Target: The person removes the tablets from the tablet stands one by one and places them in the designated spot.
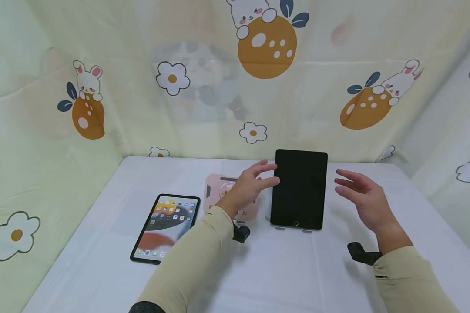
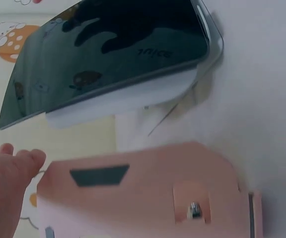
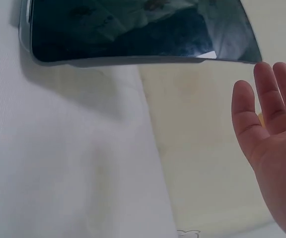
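A black-screened tablet (image 1: 299,191) with a round home button leans upright on a pale stand (image 2: 128,101); the stand's two front lips show under its lower edge. My left hand (image 1: 248,187) is at the tablet's left side, its thumb and fingertips overlapping that edge in the head view. The fingers are loosely extended and grip nothing. To the right of the tablet, my right hand (image 1: 362,198) hovers apart from it, fingers spread and slightly bent. Partly hidden behind my left hand is a pink folding piece (image 1: 215,187) with dark slots and a small metal hinge.
A second tablet (image 1: 172,221), its home screen lit, lies flat on the white-covered table (image 1: 282,274) at the left; my left sleeve covers its lower right corner. Patterned curtain (image 1: 203,113) hangs behind and along both sides of the table.
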`<state>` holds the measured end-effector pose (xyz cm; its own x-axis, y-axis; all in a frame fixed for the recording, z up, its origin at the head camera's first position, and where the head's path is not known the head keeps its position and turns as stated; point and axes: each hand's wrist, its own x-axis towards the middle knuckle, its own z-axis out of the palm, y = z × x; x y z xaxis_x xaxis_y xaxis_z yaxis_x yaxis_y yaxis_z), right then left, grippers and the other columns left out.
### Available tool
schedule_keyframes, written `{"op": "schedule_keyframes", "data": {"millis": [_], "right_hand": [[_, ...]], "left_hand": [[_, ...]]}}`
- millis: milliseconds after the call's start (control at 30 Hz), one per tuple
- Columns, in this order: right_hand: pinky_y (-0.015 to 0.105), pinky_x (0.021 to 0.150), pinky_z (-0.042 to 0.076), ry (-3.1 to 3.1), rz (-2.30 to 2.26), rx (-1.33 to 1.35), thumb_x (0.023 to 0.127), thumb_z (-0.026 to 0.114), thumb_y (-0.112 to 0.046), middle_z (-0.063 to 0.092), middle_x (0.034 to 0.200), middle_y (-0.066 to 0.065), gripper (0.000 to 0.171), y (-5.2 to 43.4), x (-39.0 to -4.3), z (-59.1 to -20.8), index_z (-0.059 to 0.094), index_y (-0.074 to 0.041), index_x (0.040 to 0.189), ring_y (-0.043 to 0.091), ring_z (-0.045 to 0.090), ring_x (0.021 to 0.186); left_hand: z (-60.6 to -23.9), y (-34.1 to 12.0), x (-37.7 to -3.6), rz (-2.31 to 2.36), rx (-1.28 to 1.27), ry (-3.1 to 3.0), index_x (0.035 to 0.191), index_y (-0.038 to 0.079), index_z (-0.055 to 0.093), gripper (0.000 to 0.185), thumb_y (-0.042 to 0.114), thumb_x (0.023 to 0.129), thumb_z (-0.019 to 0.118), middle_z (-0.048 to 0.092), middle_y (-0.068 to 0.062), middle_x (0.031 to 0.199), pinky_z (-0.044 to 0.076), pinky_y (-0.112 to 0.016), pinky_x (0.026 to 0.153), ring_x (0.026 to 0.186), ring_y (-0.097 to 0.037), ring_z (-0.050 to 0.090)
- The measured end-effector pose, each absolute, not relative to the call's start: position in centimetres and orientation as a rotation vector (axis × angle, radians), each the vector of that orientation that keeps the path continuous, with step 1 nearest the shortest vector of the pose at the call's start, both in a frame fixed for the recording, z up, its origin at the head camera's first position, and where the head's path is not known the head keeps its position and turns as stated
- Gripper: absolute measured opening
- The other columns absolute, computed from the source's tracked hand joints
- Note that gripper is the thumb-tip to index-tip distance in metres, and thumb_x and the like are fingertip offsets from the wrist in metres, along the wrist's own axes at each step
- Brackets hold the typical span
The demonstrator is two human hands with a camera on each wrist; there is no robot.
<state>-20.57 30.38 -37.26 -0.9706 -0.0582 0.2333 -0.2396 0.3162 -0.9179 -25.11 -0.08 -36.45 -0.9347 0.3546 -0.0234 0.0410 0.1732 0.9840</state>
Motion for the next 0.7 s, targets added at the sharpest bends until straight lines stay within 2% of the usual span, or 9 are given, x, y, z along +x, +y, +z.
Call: {"op": "schedule_keyframes", "data": {"millis": [300,367,567,700], "right_hand": [[0.011,0.086,0.047,-2.358,1.948,0.271,0.099,0.064,-0.015,0.049,0.132,-0.016,0.041,30.4,-21.9,-38.2,0.057,-0.022,0.139,0.002,0.053,0.115],[0.011,0.086,0.047,-2.363,1.954,0.277,0.099,0.065,-0.015,0.049,0.131,-0.016,0.041,30.3,-22.1,-38.4,0.057,-0.021,0.139,0.002,0.052,0.115],[0.013,0.087,0.047,-2.449,1.887,0.274,0.101,0.062,-0.019,0.048,0.131,-0.014,0.048,30.3,-22.8,-39.2,0.048,-0.008,0.146,0.002,0.050,0.115],[0.014,0.088,0.048,-2.481,1.894,0.263,0.101,0.062,-0.019,0.047,0.136,-0.004,0.049,30.0,-23.2,-39.6,0.045,-0.005,0.144,0.002,0.049,0.115]], "left_hand": [[-36.6,1.7,-26.1,1.864,0.404,2.177,0.140,0.020,0.060,0.047,0.028,0.095,0.070,0.030,0.007,0.161,0.034,-0.046,0.113,0.147,-0.022,0.025],[-36.7,1.9,-26.3,1.867,0.388,2.169,0.140,0.021,0.060,0.046,0.028,0.096,0.070,0.032,0.007,0.160,0.034,-0.046,0.113,0.146,-0.022,0.027],[-36.9,2.3,-26.6,1.876,0.312,2.143,0.138,0.026,0.060,0.045,0.029,0.095,0.071,0.040,0.002,0.156,0.033,-0.051,0.112,0.145,-0.023,0.032],[-37.0,2.5,-26.7,1.856,0.274,2.144,0.139,0.027,0.059,0.048,0.029,0.093,0.073,0.040,0.002,0.156,0.033,-0.049,0.113,0.144,-0.021,0.033]]}}
